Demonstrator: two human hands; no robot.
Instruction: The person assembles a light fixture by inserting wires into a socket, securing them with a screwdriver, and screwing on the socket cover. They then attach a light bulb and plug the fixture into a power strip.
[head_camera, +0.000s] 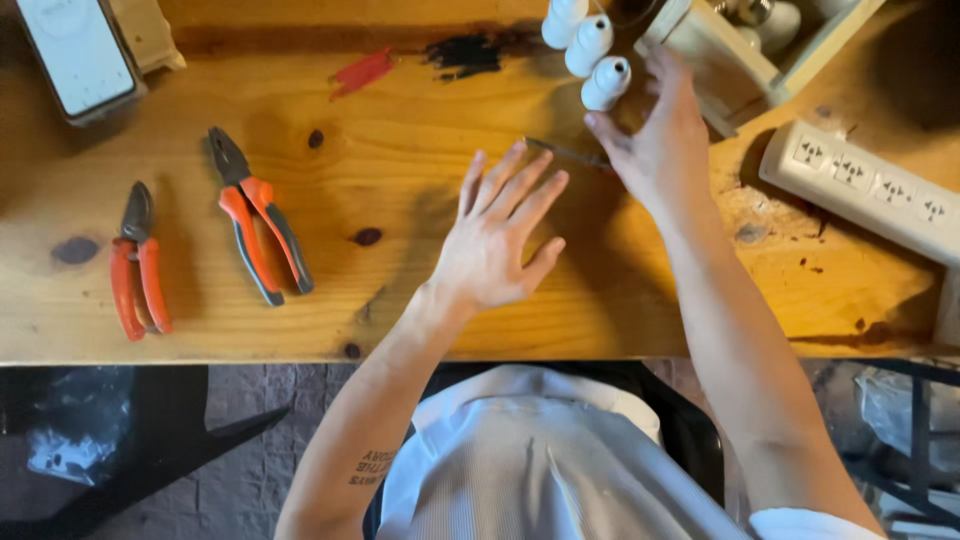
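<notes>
Right now our right hand (660, 140) is up near the far edge of the desk (420, 160), fingers spread and open, gripping nothing. Its fingertips sit beside the lowest of three white bulbs (606, 82) lined up at the far edge, and against the corner of a pale wooden box (715, 55). We can't tell if the hand actually touches either one.

Our left hand (500, 235) is flat-ish over the desk middle, fingers splayed, also open and empty. Between both hands, just under the right palm, lies a thin dark metal tool (565, 152), shaft only visible; the handle end is hidden by the hand, so we can't say what kind it is.

Judgement: we're in the reach phase, nothing picked yet. The next move calls for closing on one item. The thin tool needs a pinch from the side since it lies flat on the wood; the bulbs need a light wrap, as they stand tight together and a knock could roll one off the far edge.

Further out: combination pliers with orange-grey handles (258, 228) left of centre, smaller red-handled cutters (135, 262) near the left edge, a phone (78, 52) at the far-left corner, a white power strip (862, 188) at the right edge. Red and black paint smears (420, 60) mark the far side.
</notes>
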